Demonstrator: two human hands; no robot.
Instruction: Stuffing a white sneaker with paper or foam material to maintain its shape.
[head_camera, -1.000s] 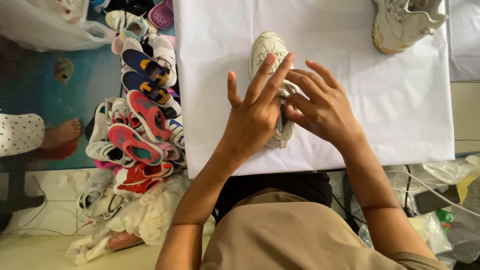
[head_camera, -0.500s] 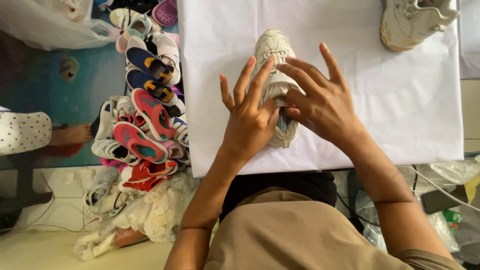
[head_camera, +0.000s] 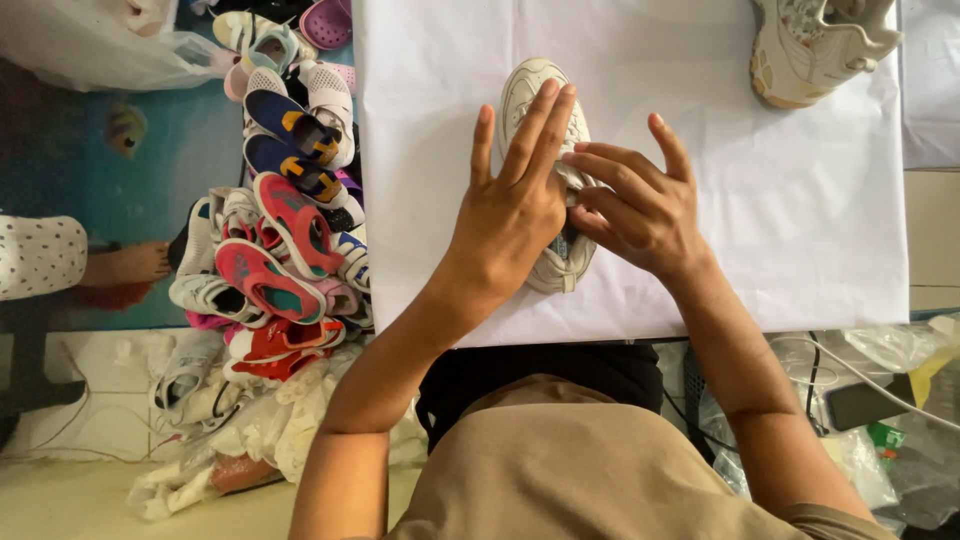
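Cloth, white and smooth, covers most of the table and fills the upper middle of the view; it is the largest thing here. At nine o'clock from it a heap of shoes lies on the floor, mostly small sandals and trainers in red, navy, pink and white, soles and uppers jumbled together. Above that heap, at eleven o'clock, sits a clear plastic bag, soft and crumpled. At one o'clock on the cloth stands a second shoe, cream and bulky, well apart from the hands.

The small white shoe lies in the middle of the cloth, its long axis running twelve to six, toe at twelve. Both hands are on it, so neither is nearer. The left hand lies flat over its left side, fingers straight and spread toward twelve, pressing rather than clasping. The right hand comes in from three o'clock with fingers bent, fingertips pinching at the tongue or lace area; exactly what they hold is hidden.

At five o'clock, below the table edge, lie crumpled clear wrappers and a small green-topped package, too blurred to describe further.
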